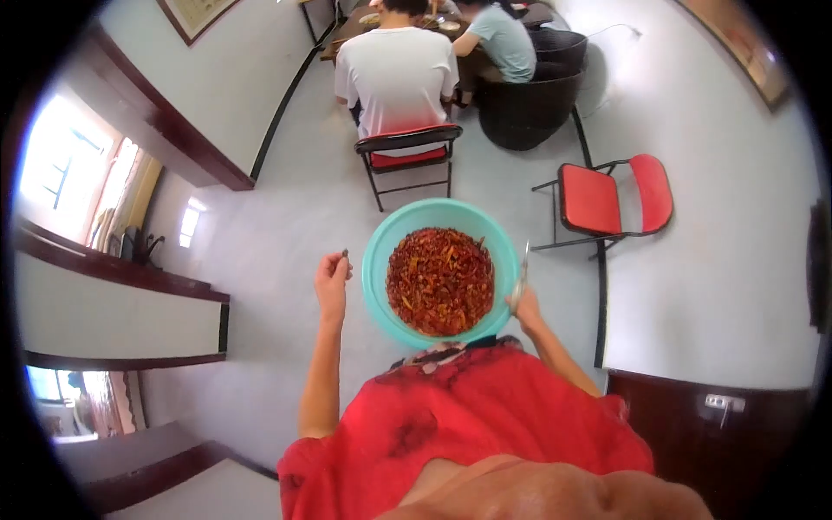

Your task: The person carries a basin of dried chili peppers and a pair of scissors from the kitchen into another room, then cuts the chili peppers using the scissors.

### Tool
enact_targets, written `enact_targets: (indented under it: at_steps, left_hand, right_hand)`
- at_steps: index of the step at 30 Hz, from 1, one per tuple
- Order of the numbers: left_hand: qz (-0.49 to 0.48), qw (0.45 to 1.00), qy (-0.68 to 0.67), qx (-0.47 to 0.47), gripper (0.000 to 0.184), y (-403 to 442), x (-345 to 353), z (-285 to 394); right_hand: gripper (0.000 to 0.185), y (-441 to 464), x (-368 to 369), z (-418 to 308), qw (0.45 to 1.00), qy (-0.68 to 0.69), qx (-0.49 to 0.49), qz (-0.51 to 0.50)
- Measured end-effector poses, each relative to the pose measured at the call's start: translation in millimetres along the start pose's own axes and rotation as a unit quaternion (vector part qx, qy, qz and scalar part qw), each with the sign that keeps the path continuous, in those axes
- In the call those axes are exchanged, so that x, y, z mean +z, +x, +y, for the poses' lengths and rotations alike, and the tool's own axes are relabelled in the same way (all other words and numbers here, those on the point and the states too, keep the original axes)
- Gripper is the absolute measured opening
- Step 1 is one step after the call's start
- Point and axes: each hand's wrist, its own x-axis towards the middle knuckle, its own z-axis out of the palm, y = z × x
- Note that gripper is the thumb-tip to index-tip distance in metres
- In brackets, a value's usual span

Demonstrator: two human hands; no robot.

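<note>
A light-green plastic basin [378,299] sits in front of my body, with many cut dried red chilies [440,282] inside. My right hand [525,305] is closed around a pair of scissors [523,266] at the basin's right rim; the blades point away from me. Left of the basin, apart from its rim, my left hand [331,270] pinches a small dark piece [346,253] between its fingertips. Its kind is too small to make out.
A red folding chair [591,199] stands to the right. Ahead, a person in a white shirt [396,74] sits on another folding chair [407,149] at a table [351,28]. Beside them, someone in light blue [507,43] sits near a dark woven chair [530,104].
</note>
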Motion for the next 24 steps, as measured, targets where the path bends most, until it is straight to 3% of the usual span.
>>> enact_targets:
  at_steps: [3, 7, 9, 11, 13, 19, 21, 24]
  left_hand:
    - [0.003, 0.999, -0.034, -0.014, 0.014, -3.8, -11.4, 33.8]
    - [0.025, 0.996, -0.067, -0.046, 0.015, -13.6, -0.4, 72.0]
    - [0.024, 0.997, -0.072, -0.034, 0.015, -8.7, 5.6, 75.0]
    - [0.016, 0.996, -0.08, -0.023, 0.016, -3.4, 10.3, 71.2]
    - [0.01, 0.995, -0.084, -0.053, 0.015, -5.3, 16.2, 53.5]
    - [-0.029, 0.992, -0.088, -0.087, 0.015, 44.5, 94.7, 0.9]
    - [-0.063, 0.99, -0.079, -0.093, 0.015, 95.5, 137.8, -17.1]
    - [-0.11, 0.989, -0.057, -0.078, 0.015, 134.4, 193.7, -27.8]
  right_hand:
    - [0.024, 6.2, 11.7, -39.6, 0.999, 0.021, 0.019, -0.047]
    - [0.023, 38.6, 20.8, -52.4, 0.995, 0.055, -0.037, -0.073]
    - [0.02, 50.3, 22.3, -66.9, 0.994, 0.067, -0.044, -0.08]
    - [0.028, 58.8, 20.7, -75.7, 0.996, -0.025, -0.013, -0.079]
    - [0.027, 60.3, 14.9, -56.0, 0.998, -0.013, -0.021, -0.063]
    - [0.02, 112.6, -44.6, -12.0, 0.999, -0.033, 0.018, -0.011]
    - [0.017, 153.4, -54.7, -5.8, 0.999, -0.036, 0.039, 0.007]
    - [0.016, 186.3, -65.0, 11.5, 0.998, 0.038, 0.007, 0.057]
